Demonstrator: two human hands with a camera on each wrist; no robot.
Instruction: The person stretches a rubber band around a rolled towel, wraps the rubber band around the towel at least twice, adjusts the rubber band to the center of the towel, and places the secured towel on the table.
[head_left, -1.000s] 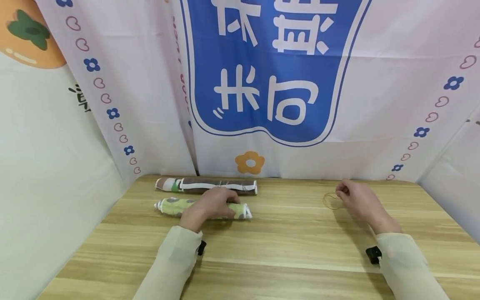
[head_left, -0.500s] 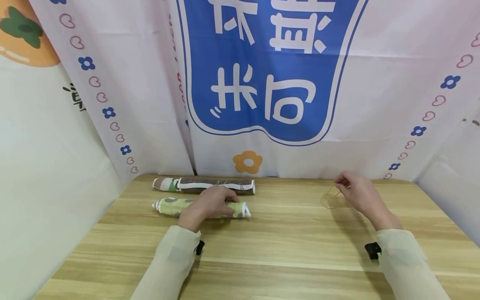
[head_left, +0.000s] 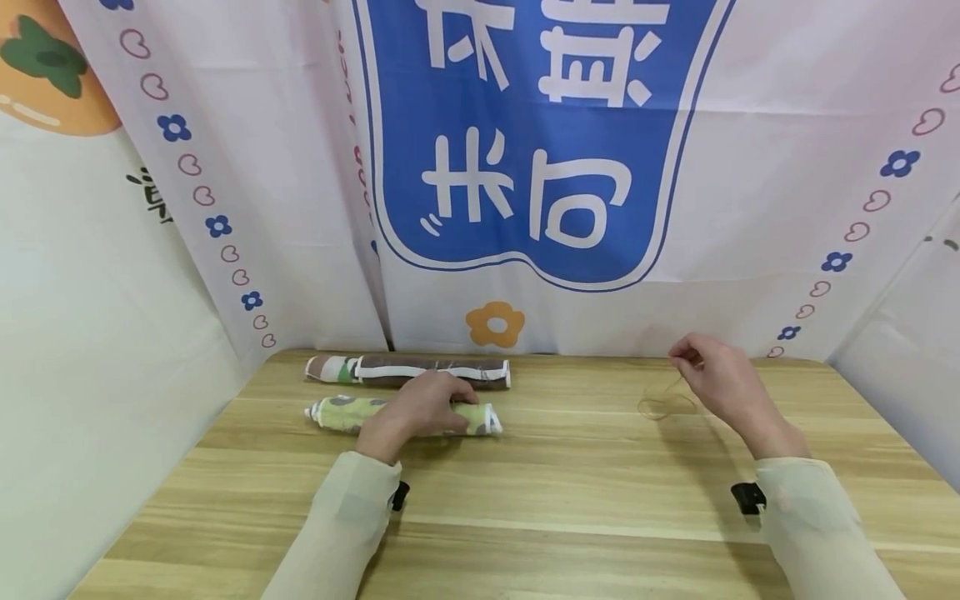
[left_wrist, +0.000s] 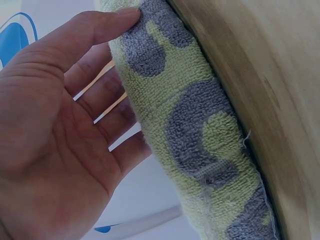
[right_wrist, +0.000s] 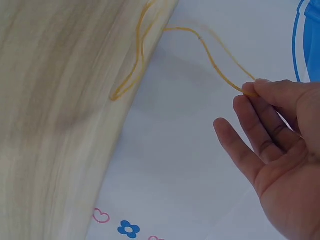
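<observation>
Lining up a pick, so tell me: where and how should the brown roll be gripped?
Probably around mid-length, from above: the brown roll is a long cylinder lying flat, side to side. The yellow-green roll, held by the left hand, lies in front, crowding the near side.

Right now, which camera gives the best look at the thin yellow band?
The right wrist view: the band looks large there, pinched by the right hand. The head view shows it small and faint; the left wrist view, not at all.
</observation>
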